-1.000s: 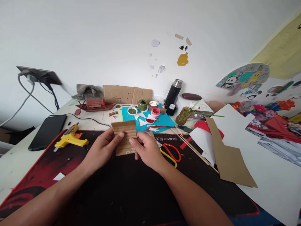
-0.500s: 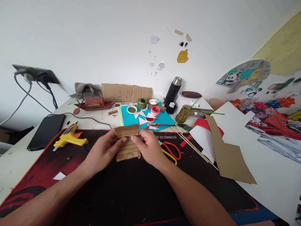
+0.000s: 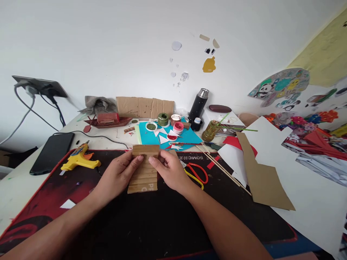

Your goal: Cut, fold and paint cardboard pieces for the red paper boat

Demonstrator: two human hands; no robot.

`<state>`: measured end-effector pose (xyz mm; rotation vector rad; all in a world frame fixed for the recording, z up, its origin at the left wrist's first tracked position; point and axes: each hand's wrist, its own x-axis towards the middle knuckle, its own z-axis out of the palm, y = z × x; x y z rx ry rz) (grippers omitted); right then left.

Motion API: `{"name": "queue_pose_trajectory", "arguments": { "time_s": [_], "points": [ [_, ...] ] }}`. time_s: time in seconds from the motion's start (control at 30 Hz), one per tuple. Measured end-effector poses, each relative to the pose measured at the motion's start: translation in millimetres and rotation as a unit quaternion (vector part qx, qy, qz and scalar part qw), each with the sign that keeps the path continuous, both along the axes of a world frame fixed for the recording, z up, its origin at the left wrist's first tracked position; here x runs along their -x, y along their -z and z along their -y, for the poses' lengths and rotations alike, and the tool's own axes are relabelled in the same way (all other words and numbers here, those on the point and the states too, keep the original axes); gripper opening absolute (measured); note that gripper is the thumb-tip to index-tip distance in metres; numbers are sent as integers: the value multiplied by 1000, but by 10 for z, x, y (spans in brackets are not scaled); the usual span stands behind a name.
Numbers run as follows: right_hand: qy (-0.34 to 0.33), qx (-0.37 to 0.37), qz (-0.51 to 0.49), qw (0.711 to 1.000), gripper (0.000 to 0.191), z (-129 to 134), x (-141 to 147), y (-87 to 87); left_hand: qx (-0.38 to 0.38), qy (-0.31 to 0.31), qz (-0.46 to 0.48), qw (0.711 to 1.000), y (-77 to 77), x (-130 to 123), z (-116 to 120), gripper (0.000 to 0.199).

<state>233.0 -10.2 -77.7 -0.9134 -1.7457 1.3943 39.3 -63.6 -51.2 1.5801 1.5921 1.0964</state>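
Between my hands is a small piece of corrugated cardboard (image 3: pixel 143 177), brown, creased in ridges, with some pale print near its lower edge. My left hand (image 3: pixel 119 173) pinches its left side, thumb on the face and fingers behind. On the right side, my right hand (image 3: pixel 169 168) grips it the same way; the fingertips behind are hidden. Scissors (image 3: pixel 197 174) with red and yellow handles lie just right of my right hand, partly covered by it. A yellow glue gun (image 3: pixel 80 159) rests on the dark mat (image 3: pixel 130 224) to the left.
Behind stand open paint jars (image 3: pixel 163 119) on blue paper (image 3: pixel 189 137), a black thermos (image 3: pixel 198 104) and a jar of murky liquid (image 3: pixel 210 131). A red model boat (image 3: pixel 108 120) and a phone (image 3: pixel 52 153) are left. Wooden sticks (image 3: pixel 225 169) and cut cardboard (image 3: pixel 267 184) lie right.
The cardboard piece, bent across its upper part before, now looks flatter and longer, its lower edge reaching nearer to me. Both hands still hold its sides.
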Motion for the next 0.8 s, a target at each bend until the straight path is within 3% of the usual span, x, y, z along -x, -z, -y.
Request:
{"name": "queue_pose_trajectory", "arguments": {
  "time_s": [0.2,0.4,0.57,0.8],
  "points": [
    [39,-57,46,997,41,15,-13,4,24,44,61,997,-16,-39,4,57],
    [63,-89,56,992,41,25,32,51,20,20,61,998,8,-44,-12,57],
    [30,-15,53,998,39,17,33,62,30,-3,65,997,6,-74,-39,62],
    [20,-53,32,998,41,10,5,13,-1,7,45,999,-21,-28,-29,60]
  ]
}}
